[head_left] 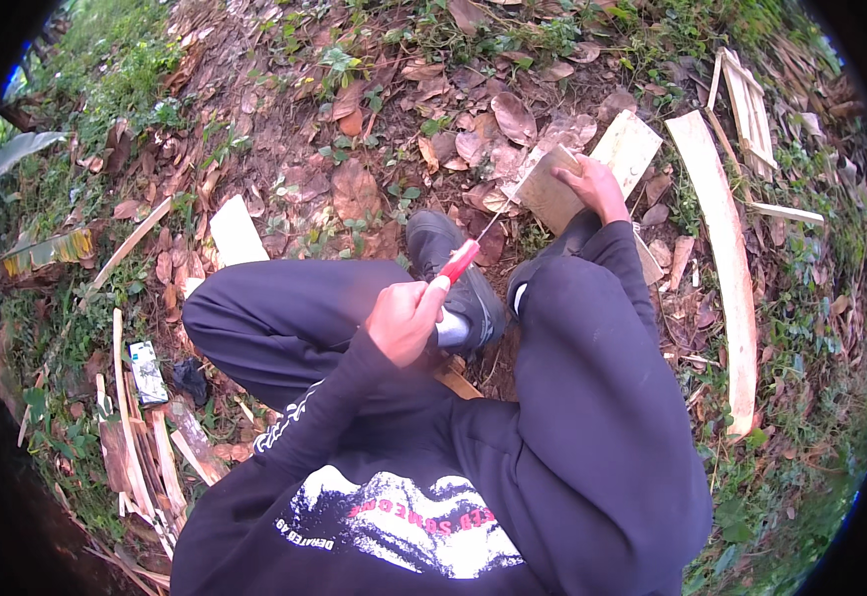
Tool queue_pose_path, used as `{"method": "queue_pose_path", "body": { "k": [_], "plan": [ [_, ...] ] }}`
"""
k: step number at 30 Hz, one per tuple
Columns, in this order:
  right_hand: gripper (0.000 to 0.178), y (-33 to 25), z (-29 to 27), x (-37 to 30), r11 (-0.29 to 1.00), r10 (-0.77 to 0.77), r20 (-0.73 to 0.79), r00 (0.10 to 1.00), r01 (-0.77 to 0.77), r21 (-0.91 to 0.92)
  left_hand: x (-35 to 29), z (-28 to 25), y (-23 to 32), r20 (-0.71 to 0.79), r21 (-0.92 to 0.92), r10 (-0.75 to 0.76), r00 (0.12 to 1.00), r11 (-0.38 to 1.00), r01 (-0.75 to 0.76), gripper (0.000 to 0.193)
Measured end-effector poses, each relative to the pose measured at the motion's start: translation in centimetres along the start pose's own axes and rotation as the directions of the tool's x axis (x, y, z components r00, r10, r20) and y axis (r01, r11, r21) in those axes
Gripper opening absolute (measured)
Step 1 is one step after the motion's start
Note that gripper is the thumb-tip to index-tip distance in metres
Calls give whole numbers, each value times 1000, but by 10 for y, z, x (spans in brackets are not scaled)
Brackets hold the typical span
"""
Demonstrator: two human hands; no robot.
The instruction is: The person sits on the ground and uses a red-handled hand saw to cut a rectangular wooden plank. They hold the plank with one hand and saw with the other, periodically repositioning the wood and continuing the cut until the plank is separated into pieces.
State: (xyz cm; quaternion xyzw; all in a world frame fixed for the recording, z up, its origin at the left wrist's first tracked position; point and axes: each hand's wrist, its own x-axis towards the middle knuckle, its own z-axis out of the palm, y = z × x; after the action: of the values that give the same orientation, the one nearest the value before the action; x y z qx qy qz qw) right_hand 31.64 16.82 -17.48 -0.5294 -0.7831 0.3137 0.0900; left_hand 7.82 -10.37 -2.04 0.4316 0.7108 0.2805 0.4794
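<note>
Near the centre, a red-handled tool [460,261] is gripped in the closed fingers of the left hand [403,318], its thin blade pointed toward one o'clock, at the near edge of a wooden piece [543,191]. At two o'clock, that piece is held by the right hand [594,187], its fingers closed on the upper edge. A long curved plank [719,258] is seen at three o'clock; thin slats [167,459] are gathered at eight.

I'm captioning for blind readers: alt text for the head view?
A person's left hand grips a thin red-handled tool pointing toward a flat tan wooden board held by the right hand; a long pale wooden plank lies on leaf-strewn ground.
</note>
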Motion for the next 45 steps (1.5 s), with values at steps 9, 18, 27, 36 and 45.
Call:
{"method": "queue_pose_path", "body": {
  "k": [9,18,27,36,45],
  "plan": [
    [54,1,-12,7,999,41,1,999,-41,-17,102,34,28,-120,-240,214,969,941,-237,46],
    [60,10,5,21,998,34,-4,999,-34,-60,184,82,3,-124,-86,189,974,976,-200,54],
    [56,13,13,17,999,39,2,999,-39,9,163,87,-26,-98,92,179,979,981,-170,55],
    [57,2,3,12,999,22,41,999,-23,26,-14,13,-38,25,-79,-117,993,990,119,49],
    [61,4,-2,3,999,50,27,998,-49,-18,31,23,10,-69,-173,129,989,975,-140,47]
  ]
}}
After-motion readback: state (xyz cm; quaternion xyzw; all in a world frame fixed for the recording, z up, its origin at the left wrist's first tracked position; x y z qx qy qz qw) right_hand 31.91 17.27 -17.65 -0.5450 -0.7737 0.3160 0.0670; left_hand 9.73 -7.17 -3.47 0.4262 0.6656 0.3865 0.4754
